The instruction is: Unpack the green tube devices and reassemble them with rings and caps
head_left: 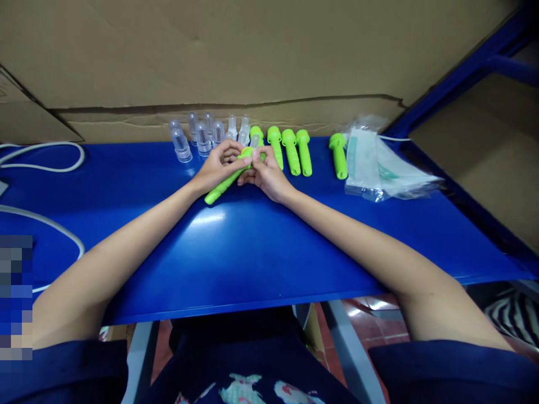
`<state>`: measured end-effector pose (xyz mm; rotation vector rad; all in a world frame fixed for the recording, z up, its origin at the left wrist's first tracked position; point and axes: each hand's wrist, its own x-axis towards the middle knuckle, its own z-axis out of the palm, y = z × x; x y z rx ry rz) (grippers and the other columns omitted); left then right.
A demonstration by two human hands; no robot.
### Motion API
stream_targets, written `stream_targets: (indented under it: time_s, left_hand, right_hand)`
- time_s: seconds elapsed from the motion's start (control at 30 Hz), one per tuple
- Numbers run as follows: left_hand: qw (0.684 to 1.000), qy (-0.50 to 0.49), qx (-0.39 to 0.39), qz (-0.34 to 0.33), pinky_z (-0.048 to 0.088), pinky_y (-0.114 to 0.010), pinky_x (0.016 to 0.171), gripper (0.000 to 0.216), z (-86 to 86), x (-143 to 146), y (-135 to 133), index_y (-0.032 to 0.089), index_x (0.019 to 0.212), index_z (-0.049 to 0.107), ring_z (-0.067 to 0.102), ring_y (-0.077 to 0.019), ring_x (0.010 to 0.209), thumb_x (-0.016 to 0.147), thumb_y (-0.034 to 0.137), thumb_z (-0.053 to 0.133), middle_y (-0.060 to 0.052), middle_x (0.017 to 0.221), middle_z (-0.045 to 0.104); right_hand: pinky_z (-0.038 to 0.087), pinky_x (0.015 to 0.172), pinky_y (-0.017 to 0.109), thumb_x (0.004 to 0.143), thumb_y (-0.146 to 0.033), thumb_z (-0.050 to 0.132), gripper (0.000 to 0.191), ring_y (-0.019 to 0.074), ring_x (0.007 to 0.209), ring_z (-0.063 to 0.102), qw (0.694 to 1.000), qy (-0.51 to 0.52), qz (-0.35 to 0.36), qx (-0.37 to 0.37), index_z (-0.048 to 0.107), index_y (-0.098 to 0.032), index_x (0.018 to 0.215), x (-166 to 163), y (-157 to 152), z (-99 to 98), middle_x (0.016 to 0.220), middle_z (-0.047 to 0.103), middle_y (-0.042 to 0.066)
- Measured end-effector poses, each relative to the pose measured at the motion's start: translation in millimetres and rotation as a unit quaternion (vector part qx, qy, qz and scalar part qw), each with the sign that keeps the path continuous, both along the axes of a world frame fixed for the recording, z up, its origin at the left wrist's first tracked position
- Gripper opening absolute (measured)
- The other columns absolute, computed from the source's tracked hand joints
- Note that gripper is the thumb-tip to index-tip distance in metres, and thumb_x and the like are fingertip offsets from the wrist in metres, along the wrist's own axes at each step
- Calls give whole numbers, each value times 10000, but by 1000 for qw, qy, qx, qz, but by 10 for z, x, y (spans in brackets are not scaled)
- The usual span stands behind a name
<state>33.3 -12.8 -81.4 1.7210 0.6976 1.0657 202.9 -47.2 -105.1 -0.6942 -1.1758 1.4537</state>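
My left hand (223, 165) is closed round the head end of a bright green, torch-shaped plastic handle (219, 191), whose ridged shaft slants down to the left. My right hand (267, 171) grips the same head end, fingers bent and thumb pressed against it. A small clear dome (255, 141) sticks up at that end, between the fingers; how it sits there is partly hidden. Beyond my left hand stand several clear plastic domed tubes (181, 145). Just past my right hand lie several more green handles (290, 151), side by side.
One green handle (338, 156) lies apart at the right, against clear plastic bags (379, 165) with white-and-green printing. White cables (50, 154) loop over the left of the blue table (236, 264). Cardboard (236, 56) walls the back, and a blue metal frame (455, 73) rises at the right.
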Motion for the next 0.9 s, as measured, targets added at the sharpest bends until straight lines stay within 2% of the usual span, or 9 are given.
stream_targets:
  time_s: [0.1, 0.3, 0.47, 0.63, 0.77, 0.9]
  left_hand:
    - [1000, 4, -10, -19, 533, -315, 947, 627, -3, -4, 7, 194, 1059, 612, 675, -162, 960, 675, 572, 932, -27, 1020, 706]
    - [998, -10, -45, -37, 533, -357, 994, 563, -10, -1, 1, 203, 1038, 558, 702, -187, 999, 727, 517, 908, -17, 989, 707]
    - [997, 14, -76, -25, 532, -261, 832, 643, 11, -1, 9, 191, 926, 525, 681, -135, 879, 638, 576, 952, 16, 902, 688]
    - [995, 40, -73, -57, 415, -217, 665, 669, 49, -21, 20, 185, 849, 523, 567, -88, 702, 612, 649, 942, 50, 756, 589]
    - [996, 56, -66, -27, 396, -240, 671, 589, 40, -7, 23, 192, 805, 511, 538, -103, 698, 638, 551, 947, 41, 735, 554]
    - [997, 52, -50, 17, 461, -264, 782, 469, -8, 18, 25, 184, 836, 537, 589, -119, 779, 683, 421, 911, 18, 822, 616]
  right_hand:
    - [604, 576, 246, 976, -585, 708, 542, 105, 555, 675, 1000, -7, 5, 7, 256, -287, 987, 2, 1, -3, 734, 634, -130]
    - [519, 492, 183, 924, -691, 698, 601, 107, 495, 646, 999, -43, -15, 4, 261, -283, 986, -27, -7, 2, 585, 563, -154]
    - [469, 457, 178, 922, -720, 671, 599, 108, 448, 618, 995, -92, -24, -2, 273, -277, 981, -50, -45, 44, 530, 543, -152]
    - [454, 451, 181, 949, -708, 660, 568, 102, 421, 587, 991, -130, 3, -14, 298, -270, 962, -65, -90, 109, 509, 549, -137]
    - [468, 442, 196, 935, -678, 702, 558, 111, 415, 574, 992, -125, 6, -19, 322, -270, 942, -61, -95, 137, 497, 530, -130]
    - [519, 464, 209, 931, -578, 762, 538, 120, 457, 608, 994, -100, -3, -36, 320, -271, 927, -51, -73, 149, 543, 548, -120]
